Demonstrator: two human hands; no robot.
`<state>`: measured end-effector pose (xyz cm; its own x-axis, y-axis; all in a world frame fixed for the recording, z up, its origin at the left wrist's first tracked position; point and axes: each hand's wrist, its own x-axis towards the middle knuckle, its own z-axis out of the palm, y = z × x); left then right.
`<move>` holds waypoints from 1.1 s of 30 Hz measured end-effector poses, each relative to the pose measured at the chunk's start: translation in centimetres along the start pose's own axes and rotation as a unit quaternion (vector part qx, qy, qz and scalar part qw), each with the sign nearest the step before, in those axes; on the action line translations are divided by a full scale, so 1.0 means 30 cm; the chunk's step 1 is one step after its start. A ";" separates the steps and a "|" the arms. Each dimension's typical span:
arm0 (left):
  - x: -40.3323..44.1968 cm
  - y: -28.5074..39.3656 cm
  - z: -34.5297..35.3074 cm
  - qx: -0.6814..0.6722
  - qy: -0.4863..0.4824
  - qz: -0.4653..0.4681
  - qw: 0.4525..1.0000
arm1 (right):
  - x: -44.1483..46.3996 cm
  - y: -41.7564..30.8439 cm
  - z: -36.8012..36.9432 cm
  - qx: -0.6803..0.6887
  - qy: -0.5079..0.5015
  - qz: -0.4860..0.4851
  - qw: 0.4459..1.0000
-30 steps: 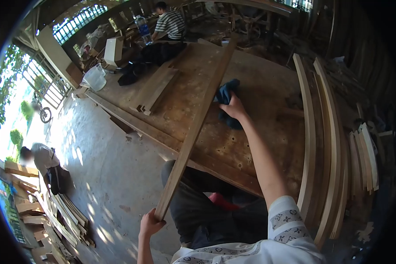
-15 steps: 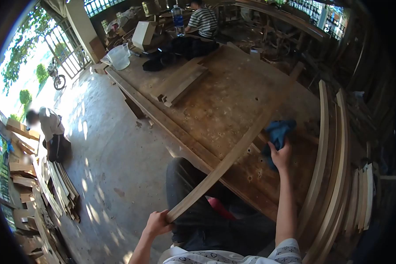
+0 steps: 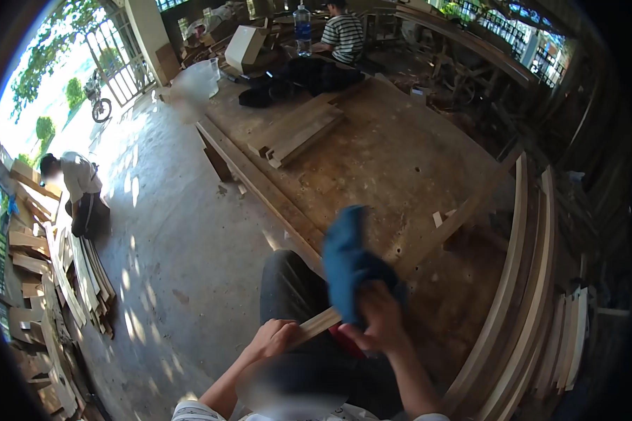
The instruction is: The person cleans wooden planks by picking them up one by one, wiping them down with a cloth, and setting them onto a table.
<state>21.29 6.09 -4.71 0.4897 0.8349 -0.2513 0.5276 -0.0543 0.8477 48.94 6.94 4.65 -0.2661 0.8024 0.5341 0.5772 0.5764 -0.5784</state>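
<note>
A long wooden strip [image 3: 435,242] runs from my lap toward the right back, over the wooden worktable [image 3: 379,154]. My left hand [image 3: 274,338] is closed around its near end. My right hand [image 3: 380,319] grips a blue cloth [image 3: 351,263], which lies over the strip just beyond my left hand and hides part of it. Some of the right fingers are hidden by the cloth. Short boards [image 3: 302,133] lie together on the table, beside a dark cloth [image 3: 295,81].
Long curved boards [image 3: 519,281] stand at the right. Two people, one in a striped shirt [image 3: 343,38] behind the table and one [image 3: 81,186] at the left, are near wood piles. A water bottle [image 3: 303,31] and a plastic container [image 3: 207,78] are at the back.
My right hand has brought the blue cloth back toward my left hand. The strip's far end has swung to the right. The camera view has shifted.
</note>
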 end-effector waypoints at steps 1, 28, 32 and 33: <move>-0.002 -0.023 0.018 -0.002 0.005 -0.001 1.000 | 0.003 -0.020 0.061 -0.010 -0.068 -0.023 0.997; -0.051 0.131 0.064 0.018 0.206 -0.072 0.976 | 0.048 0.688 -0.328 -0.221 -0.009 0.013 0.975; -0.049 0.151 0.052 0.067 0.177 -0.068 0.980 | 0.062 0.497 -0.173 -0.253 0.010 -0.008 0.967; -0.049 0.153 0.055 0.069 0.172 -0.066 0.980 | 0.041 0.413 -0.104 -0.238 0.006 0.002 0.971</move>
<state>24.14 3.70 -1.22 0.1605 0.9737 -0.1616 0.6716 0.0122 0.7409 58.19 14.60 0.08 -0.2561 0.8013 0.5406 0.8705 0.4343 -0.2314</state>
